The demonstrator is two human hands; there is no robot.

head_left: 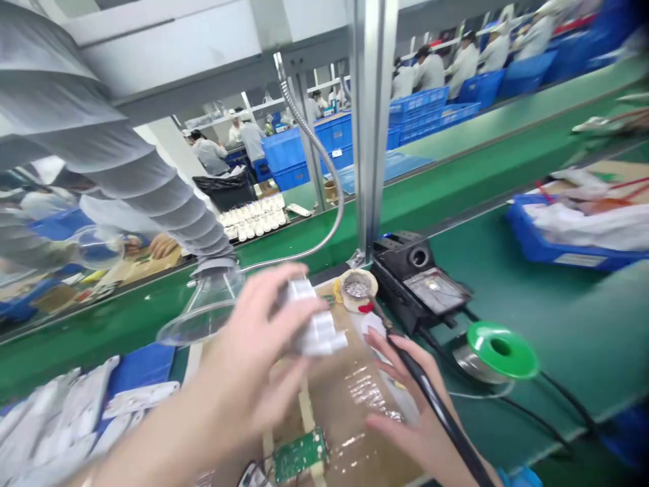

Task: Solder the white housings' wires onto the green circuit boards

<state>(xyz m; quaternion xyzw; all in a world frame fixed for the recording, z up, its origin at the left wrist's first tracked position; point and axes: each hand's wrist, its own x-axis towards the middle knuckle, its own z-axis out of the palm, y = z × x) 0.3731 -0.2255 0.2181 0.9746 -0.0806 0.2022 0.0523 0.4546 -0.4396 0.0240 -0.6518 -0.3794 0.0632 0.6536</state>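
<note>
My left hand [263, 338], blurred by motion, grips a white ribbed plastic part [317, 325] above the brown work mat [349, 433]. A black-handled soldering iron [430, 392] lies across my right hand [405, 399], held loosely with the thumb and fingers spread apart. Its tip end points at a round pot [357, 287] with a silvery, crumpled-looking inside. Below my left hand, a green circuit board [300, 456] sits between pale strips on the mat. A small dark-and-white item with a wire [255, 475] is partly cut off at the bottom edge.
A black soldering station [420, 281] and a green-flanged solder spool [501, 352] stand to the right. At left are white plastic housings [65, 412] and a clear fume hood [203, 321] on a grey duct. A metal post [372, 135] rises behind. Co-workers [430, 71] sit beyond.
</note>
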